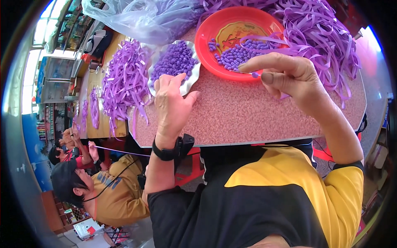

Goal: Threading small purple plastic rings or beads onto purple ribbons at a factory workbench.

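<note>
My left hand [168, 101] reaches to the near edge of a white scalloped dish [194, 80] full of round purple beads [175, 60]. Its thumb stands apart from the fingers, and the fingertips lie over the beads; nothing shows in its grasp. My right hand [291, 76] is closed in a pinch at the near rim of a red plate [206, 62]. Between thumb and forefinger is a purple bead [255, 75], with a thin, pale, needle-like piece running out to its left. Longer purple beads [235, 58] lie in the red plate.
Purple ribbon heaps lie at right [308, 31] and at left [124, 78]. A clear plastic bag [144, 18] sits at the far side. The pink speckled table [231, 120] has its edge near my body. Other people [111, 186] work at left, one with a purple strand.
</note>
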Action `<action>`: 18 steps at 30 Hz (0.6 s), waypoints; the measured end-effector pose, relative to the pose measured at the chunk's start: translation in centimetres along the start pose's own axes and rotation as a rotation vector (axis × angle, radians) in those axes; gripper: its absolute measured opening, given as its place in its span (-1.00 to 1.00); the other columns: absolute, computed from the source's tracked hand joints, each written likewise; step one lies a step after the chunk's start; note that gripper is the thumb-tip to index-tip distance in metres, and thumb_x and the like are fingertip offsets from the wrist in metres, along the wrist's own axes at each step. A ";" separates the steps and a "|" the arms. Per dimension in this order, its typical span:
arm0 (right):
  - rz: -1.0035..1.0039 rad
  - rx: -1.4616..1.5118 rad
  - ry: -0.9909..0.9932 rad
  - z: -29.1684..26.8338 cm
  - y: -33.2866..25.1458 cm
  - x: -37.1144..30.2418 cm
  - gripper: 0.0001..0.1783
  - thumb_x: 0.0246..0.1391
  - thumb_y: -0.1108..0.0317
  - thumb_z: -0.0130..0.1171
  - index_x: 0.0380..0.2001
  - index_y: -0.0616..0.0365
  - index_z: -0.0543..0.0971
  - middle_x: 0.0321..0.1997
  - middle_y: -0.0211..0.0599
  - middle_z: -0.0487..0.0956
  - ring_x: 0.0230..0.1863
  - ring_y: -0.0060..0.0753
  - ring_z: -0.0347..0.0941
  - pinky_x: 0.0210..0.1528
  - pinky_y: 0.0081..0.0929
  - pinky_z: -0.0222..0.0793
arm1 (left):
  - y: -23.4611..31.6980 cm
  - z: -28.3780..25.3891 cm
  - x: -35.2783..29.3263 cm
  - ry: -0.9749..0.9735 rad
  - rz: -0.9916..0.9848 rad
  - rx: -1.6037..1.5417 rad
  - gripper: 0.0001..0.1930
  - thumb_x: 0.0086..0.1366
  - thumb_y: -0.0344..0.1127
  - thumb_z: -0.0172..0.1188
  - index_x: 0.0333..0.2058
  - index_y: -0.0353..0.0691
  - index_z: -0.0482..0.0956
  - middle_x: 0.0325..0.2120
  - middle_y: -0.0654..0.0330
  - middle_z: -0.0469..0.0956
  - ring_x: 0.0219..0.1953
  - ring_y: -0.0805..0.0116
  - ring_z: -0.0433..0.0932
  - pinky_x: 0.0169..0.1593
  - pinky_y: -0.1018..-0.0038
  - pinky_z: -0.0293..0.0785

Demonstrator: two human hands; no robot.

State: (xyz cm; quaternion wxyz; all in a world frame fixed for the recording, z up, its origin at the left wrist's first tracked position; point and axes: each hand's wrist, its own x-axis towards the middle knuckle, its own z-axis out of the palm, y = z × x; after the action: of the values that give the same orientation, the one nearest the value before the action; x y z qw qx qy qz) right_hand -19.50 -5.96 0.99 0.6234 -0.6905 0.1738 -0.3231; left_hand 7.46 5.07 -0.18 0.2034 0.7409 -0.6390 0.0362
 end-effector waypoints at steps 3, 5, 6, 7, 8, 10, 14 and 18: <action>0.038 0.014 -0.003 -0.2 0.0 0.0 -0.70 0.25 0.47 0.09 0.01 0.20 0.61 -0.62 -0.56 0.35 -0.57 -0.76 0.25 -0.47 -0.72 0.20 | -0.5 0.8 0.0 -0.003 0.013 0.051 -0.52 -0.13 -0.35 0.50 -0.15 -0.28 0.61 -0.24 0.07 0.48 -0.09 0.03 0.41 -0.02 0.21 0.38; 0.081 0.007 0.004 -0.5 0.0 0.0 -0.71 0.24 0.48 0.09 0.01 0.21 0.61 -0.63 -0.55 0.35 -0.57 -0.77 0.25 -0.48 -0.73 0.19 | -0.8 1.3 0.1 -0.002 0.021 0.052 -0.52 -0.13 -0.34 0.50 -0.15 -0.27 0.61 -0.25 0.08 0.48 -0.11 0.04 0.42 -0.02 0.21 0.38; 0.087 0.009 -0.001 -0.6 0.1 0.1 -0.70 0.23 0.48 0.10 0.01 0.19 0.62 -0.63 -0.56 0.35 -0.58 -0.77 0.24 -0.48 -0.73 0.19 | -1.3 1.4 0.1 0.001 -0.006 0.010 -0.54 -0.12 -0.34 0.50 -0.17 -0.27 0.61 -0.27 0.08 0.49 -0.12 0.05 0.43 -0.03 0.22 0.38; 0.092 0.013 -0.009 -0.6 0.1 0.1 -0.70 0.22 0.49 0.12 0.01 0.18 0.62 -0.64 -0.56 0.35 -0.58 -0.78 0.24 -0.48 -0.73 0.18 | -1.6 1.5 0.2 0.003 -0.034 -0.029 -0.56 -0.12 -0.34 0.49 -0.19 -0.26 0.62 -0.28 0.09 0.50 -0.14 0.07 0.44 -0.04 0.23 0.38; 0.093 0.013 -0.009 -0.5 0.0 0.1 -0.70 0.22 0.49 0.12 0.01 0.18 0.62 -0.64 -0.56 0.35 -0.58 -0.78 0.24 -0.48 -0.73 0.18 | -1.8 1.6 0.3 0.002 -0.035 -0.029 -0.56 -0.12 -0.34 0.49 -0.19 -0.26 0.62 -0.28 0.09 0.50 -0.14 0.07 0.44 -0.04 0.23 0.38; 0.119 -0.017 -0.001 -0.2 -0.3 0.1 -0.71 0.19 0.53 0.13 -0.03 0.15 0.65 -0.61 -0.56 0.38 -0.59 -0.79 0.24 -0.50 -0.74 0.19 | -2.1 1.7 0.5 -0.003 -0.096 -0.103 -0.61 -0.12 -0.36 0.49 -0.25 -0.25 0.61 -0.34 0.12 0.52 -0.21 0.12 0.48 -0.10 0.25 0.41; 0.148 -0.040 0.021 -0.3 0.4 0.3 -0.73 0.16 0.57 0.14 -0.09 0.14 0.67 -0.56 -0.57 0.42 -0.59 -0.81 0.25 -0.51 -0.76 0.20 | -2.0 1.6 0.7 -0.014 -0.112 -0.178 -0.64 -0.12 -0.40 0.48 -0.28 -0.25 0.61 -0.39 0.15 0.52 -0.26 0.18 0.50 -0.15 0.30 0.42; 0.206 -0.079 0.026 -0.5 0.7 0.4 -0.73 0.14 0.61 0.13 -0.12 0.15 0.68 -0.52 -0.57 0.46 -0.58 -0.81 0.26 -0.52 -0.77 0.21 | -1.9 1.7 0.4 -0.012 -0.123 -0.238 -0.65 -0.11 -0.46 0.46 -0.27 -0.24 0.62 -0.41 0.17 0.52 -0.32 0.22 0.51 -0.24 0.34 0.43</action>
State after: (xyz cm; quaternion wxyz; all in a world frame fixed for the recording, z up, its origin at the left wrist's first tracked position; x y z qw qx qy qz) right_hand -19.41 -6.68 0.41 0.6231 -0.6890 0.2644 -0.2591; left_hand 9.02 4.35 -2.07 0.2879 0.7497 -0.5932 -0.0567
